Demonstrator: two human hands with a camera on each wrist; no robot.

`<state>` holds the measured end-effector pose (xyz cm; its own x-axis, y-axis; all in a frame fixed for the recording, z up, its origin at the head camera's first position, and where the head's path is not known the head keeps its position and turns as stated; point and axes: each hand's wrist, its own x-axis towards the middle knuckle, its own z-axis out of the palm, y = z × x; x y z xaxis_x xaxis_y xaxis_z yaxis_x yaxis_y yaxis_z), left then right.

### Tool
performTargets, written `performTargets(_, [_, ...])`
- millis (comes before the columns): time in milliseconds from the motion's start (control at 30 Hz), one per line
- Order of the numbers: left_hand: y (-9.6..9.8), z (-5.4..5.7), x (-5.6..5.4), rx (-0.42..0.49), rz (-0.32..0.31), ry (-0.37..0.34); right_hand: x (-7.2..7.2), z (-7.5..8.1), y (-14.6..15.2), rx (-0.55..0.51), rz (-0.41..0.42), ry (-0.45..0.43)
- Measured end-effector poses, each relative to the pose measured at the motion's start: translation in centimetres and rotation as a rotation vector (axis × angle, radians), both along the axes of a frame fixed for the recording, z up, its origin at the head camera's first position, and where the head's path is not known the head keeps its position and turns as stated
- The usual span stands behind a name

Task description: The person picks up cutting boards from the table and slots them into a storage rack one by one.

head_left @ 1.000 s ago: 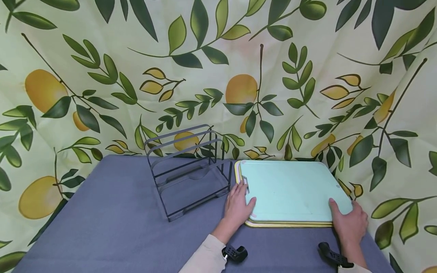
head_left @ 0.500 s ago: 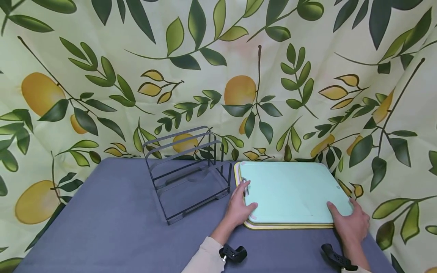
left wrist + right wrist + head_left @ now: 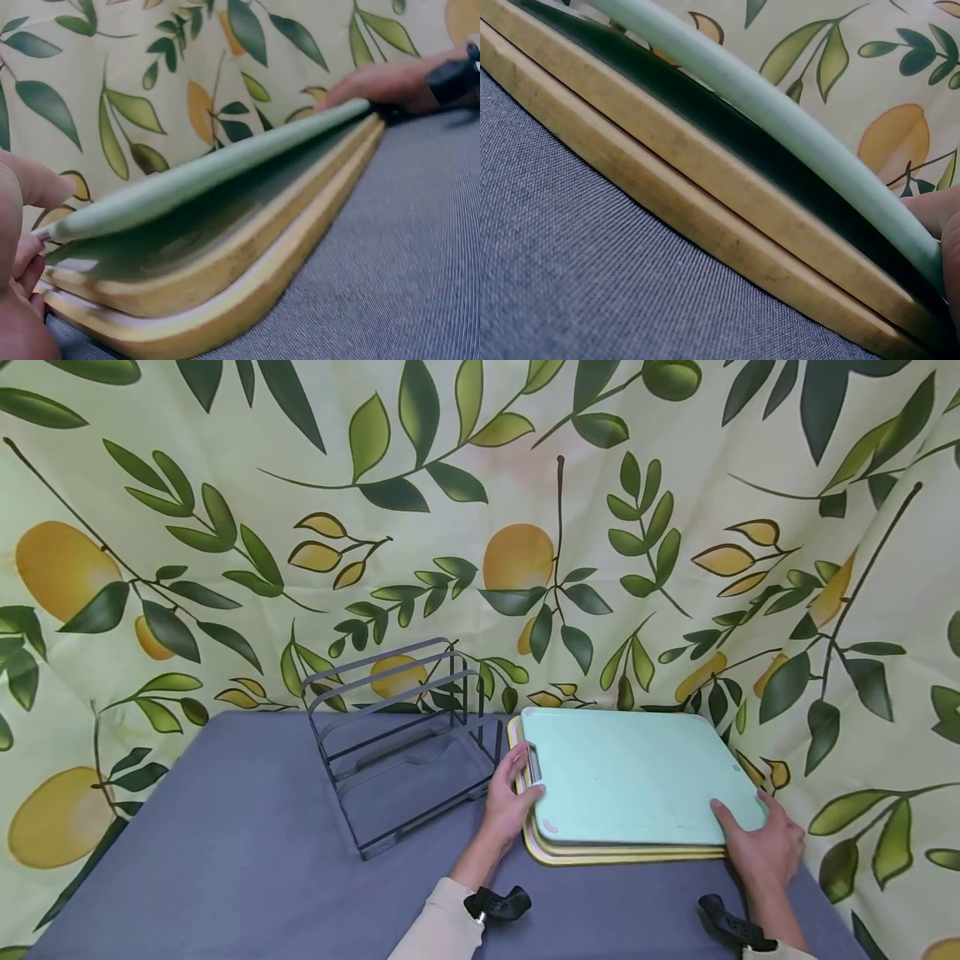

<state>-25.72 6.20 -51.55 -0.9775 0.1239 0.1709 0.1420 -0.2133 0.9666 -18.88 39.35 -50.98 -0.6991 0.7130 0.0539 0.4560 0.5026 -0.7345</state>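
A mint-green cutting board [image 3: 630, 777] tops a stack of boards on the table. My left hand [image 3: 504, 803] pinches its left edge, thumb above and fingers below, as the left wrist view shows. That side is raised, leaving a wedge-shaped gap over the tan-edged boards [image 3: 225, 281] beneath. My right hand [image 3: 767, 847] grips the front right corner, thumb on the top face and fingers along the right side. There the green board [image 3: 780, 131] sits nearer to the lower ones. Left of the stack stands a dark wire rack [image 3: 375, 847] with several upright loops, nothing in its slots.
A blue-grey cloth covers the table [image 3: 225, 860], with bare cloth left of the rack and in front of the stack. Behind hangs a white curtain [image 3: 450, 435] printed with fruit and leaves, close to the table's back and right edges.
My left hand has raised the left side of the green board off the boards below, and its thumb and fingers have closed on the edge. My right hand stays at the right corner.
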Motion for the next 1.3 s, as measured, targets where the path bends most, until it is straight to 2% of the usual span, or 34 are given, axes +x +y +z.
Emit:
performTargets(333, [0.0, 0.2, -0.2, 0.022, -0.032, -0.046, -0.3, 0.3, 0.0, 0.003, -0.002, 0.005])
performTargets(533, [-0.8, 0.4, -0.4, -0.059, -0.157, -0.070, 0.0, 0.4, 0.0, 0.011, -0.003, 0.007])
performTargets(633, [-1.1, 0.5, -0.4, -0.097, -0.191, -0.069, 0.0, 0.5, 0.1, 0.017, 0.000, -0.003])
performTargets(800, [-0.9, 0.7, -0.5, -0.158, -0.159, -0.055, -0.1, 0.8, 0.1, 0.021, 0.007, -0.003])
performTargets(1100, [-0.6, 0.6, -0.6, -0.164, -0.136, -0.055, 0.1, 0.7, 0.1, 0.029, 0.000, 0.016])
performTargets(1200, [-0.7, 0.6, -0.5, -0.176, -0.136, -0.072, 0.2, 0.3, -0.2, 0.041, 0.006, 0.021])
performTargets(1300, [-0.9, 0.8, -0.5, -0.187, -0.152, -0.122, 0.4, -0.2, -0.3, 0.049, -0.001, 0.027])
